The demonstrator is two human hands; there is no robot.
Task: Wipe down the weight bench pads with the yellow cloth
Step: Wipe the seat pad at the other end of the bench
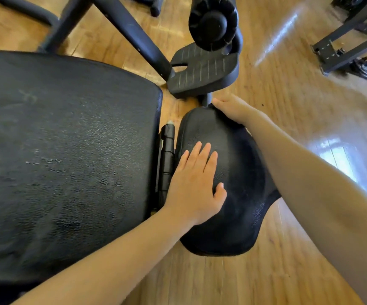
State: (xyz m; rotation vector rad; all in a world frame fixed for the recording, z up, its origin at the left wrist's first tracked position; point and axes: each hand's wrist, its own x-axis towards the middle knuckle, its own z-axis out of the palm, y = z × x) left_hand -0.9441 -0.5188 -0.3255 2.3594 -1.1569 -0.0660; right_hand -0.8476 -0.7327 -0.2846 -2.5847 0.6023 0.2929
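Head cam: left hand (196, 183) flat, fingers spread, on seat pad (239, 172); right hand (233, 107) prob. gripping far edge.

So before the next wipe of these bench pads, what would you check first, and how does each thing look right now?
1. Yellow cloth in a hand: not ok, none shows anywhere in view.
2. Left hand steadying the small seat pad: ok, it lies flat on top, fingers spread.
3. Right hand position: ok, it grips the seat pad's far edge.
4. Large back pad reachable: ok, bare and unobstructed beside the seat pad.
5. Back pad clean: cannot tell, pale flecks could be wear or dirt.
6. Floor around the bench: ok, nothing lies close by.
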